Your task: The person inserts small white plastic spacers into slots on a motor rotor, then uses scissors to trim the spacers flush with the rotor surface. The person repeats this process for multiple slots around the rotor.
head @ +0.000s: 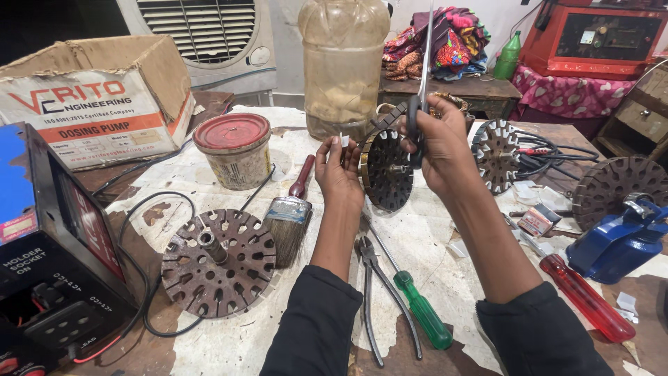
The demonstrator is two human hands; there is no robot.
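Note:
My left hand [337, 169] pinches a small white strip [344, 140] between fingertips, raised over the table. My right hand [438, 150] grips a pair of scissors [422, 76] with the blades pointing up, and also holds a round slotted motor stator [387, 169] upright by its edge. The strip sits just left of that stator's brassy rim. Both forearms wear dark sleeves.
A rusty slotted stator [217, 262] lies front left, a paintbrush [291, 212] and red-lidded tin [234, 150] beside it. Pliers [376, 292], green screwdriver [419, 309] and red-handled screwdriver [584, 296] lie near. More stators [495, 154], a blue can [616, 240], a plastic jar [342, 66], a cardboard box [97, 97].

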